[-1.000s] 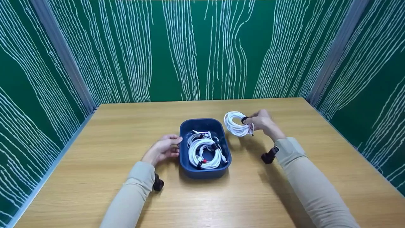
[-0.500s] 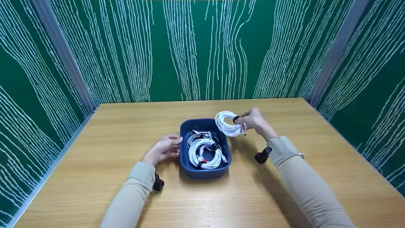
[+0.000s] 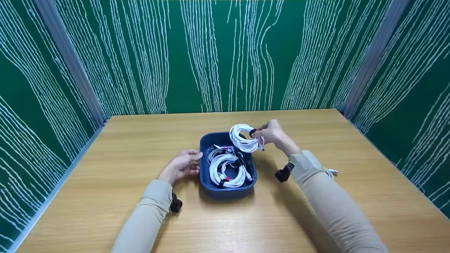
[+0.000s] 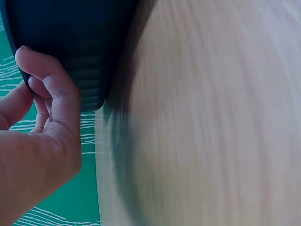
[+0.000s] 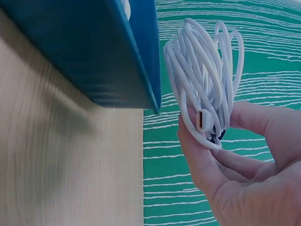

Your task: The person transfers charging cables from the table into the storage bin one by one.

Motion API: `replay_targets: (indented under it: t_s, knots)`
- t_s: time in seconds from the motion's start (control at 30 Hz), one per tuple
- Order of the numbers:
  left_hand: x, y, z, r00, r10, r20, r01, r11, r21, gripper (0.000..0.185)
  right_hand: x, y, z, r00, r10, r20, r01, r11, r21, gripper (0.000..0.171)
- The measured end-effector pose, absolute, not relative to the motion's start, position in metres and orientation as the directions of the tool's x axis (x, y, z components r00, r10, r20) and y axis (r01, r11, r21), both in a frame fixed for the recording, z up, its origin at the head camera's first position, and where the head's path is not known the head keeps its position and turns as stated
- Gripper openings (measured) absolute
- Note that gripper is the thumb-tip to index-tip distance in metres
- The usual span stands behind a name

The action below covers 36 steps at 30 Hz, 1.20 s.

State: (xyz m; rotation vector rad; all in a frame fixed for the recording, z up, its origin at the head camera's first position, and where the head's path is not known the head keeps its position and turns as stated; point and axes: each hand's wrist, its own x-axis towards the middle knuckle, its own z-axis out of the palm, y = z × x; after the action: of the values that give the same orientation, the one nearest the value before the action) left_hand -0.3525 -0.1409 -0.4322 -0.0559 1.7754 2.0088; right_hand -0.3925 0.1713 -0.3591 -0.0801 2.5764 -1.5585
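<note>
A dark blue plastic bin (image 3: 228,194) stands on the table. My left hand (image 3: 181,165) pinches its left rim between thumb and fingers, as the left wrist view also shows on the bin wall (image 4: 84,61). Inside the bin lie coiled white cables (image 3: 213,172), one with a red plug, and greyish cable behind. My right hand (image 3: 274,136) pinches a white cable coil (image 3: 242,146) at its black tie, holding it up over the bin's far right part. In the right wrist view, the held cable (image 5: 202,70) shows a small oval metal-tipped plug (image 5: 204,121).
A cable end (image 3: 331,171) with white and yellow plugs lies on the wooden table (image 3: 140,140), partly hidden behind the right sleeve (image 3: 327,196). Green panels (image 3: 225,70) with white lines enclose the table at the back and sides.
My right hand has moved left with the white cable coil, from beside the bin to over it. The plugs behind the right sleeve have come into view. The left hand stays on the rim.
</note>
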Motion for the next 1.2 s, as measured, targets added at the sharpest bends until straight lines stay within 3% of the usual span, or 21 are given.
replay_targets:
  t_s: [0.6,0.93,1.07,1.2]
  knots:
    - [-0.352,-0.141,-0.432,-0.896,0.302,-0.325,-0.36,-0.067,0.93,0.012,-0.39,0.148,-0.358,-0.988,-0.135,-0.07,0.002,0.451,-0.892,0.023]
    - [-0.351,-0.14,-0.43,-0.896,0.297,-0.329,-0.359,-0.053,0.932,0.013,-0.389,0.137,-0.36,-0.985,-0.167,-0.052,-0.024,0.426,-0.904,0.008]
    - [-0.351,-0.14,-0.43,-0.899,0.289,-0.33,-0.36,-0.056,0.931,0.011,-0.387,0.135,-0.36,-0.984,-0.175,-0.027,-0.06,0.472,-0.879,0.012]
    - [-0.352,-0.14,-0.431,-0.9,0.291,-0.326,-0.356,-0.057,0.933,0.01,-0.386,0.136,-0.357,-0.981,-0.153,0.118,-0.187,0.606,-0.773,0.019]
